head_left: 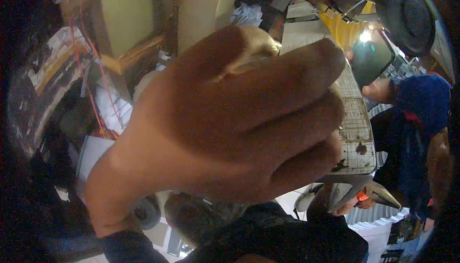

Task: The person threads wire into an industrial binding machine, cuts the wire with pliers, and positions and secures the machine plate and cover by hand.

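Observation:
My left hand [239, 114] fills the middle of the view, very close, with its fingers stretched to the right and its thumb on top. It holds nothing that I can see, and it hides much of what lies behind it. Lower right, below the table corner, my right hand [346, 207] is partly covered by a grey metal bracket [352, 191]. Its fingers close around what look like scissors [385, 197], with an orange part by the hand and a pointed metal end toward the right.
A worn, pale table [355, 114] with a stained corner runs behind my left hand. At the right is a person in a blue cap [421, 97]. A lit lamp [365, 36] shines near yellow cloth [338, 25]. Red cords [98, 71] hang at the left, beside white scraps [111, 107].

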`<state>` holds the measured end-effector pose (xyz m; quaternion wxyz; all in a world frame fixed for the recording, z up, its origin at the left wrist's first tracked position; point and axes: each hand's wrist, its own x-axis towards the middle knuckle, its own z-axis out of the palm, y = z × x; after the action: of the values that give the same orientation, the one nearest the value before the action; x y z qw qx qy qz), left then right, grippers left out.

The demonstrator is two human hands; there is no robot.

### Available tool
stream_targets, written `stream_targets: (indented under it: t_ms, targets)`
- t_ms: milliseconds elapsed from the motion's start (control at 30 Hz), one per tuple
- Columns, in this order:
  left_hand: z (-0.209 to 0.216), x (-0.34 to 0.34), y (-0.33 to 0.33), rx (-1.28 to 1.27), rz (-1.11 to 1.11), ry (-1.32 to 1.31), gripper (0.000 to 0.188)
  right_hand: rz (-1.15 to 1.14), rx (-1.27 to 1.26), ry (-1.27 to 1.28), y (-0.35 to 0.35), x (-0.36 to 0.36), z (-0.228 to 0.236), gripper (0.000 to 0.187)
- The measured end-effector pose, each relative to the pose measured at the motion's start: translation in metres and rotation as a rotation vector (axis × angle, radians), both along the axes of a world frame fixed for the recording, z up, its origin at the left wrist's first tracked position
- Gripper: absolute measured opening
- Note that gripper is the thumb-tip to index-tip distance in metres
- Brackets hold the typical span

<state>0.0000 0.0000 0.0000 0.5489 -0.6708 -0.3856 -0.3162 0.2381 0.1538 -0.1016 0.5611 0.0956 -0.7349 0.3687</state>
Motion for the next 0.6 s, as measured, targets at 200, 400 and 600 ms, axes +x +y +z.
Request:
stream_targets:
  t_ms: [200,400,600]
  targets:
    - [-0.004,-0.006,0.018,0.319,-0.203,0.144,0.019,-0.065,0.12,-0.066,0.003,0.004,0.01,0.033]
    - [0.022,0.012,-0.04,-0.192,0.05,0.008,0.029,-0.055,-0.036,0.08,-0.031,-0.002,-0.006,0.032]
    - [0.027,0.049,-0.054,-0.365,0.215,0.01,0.024,-0.111,0.013,-0.118,-0.006,0.01,0.016,0.048]
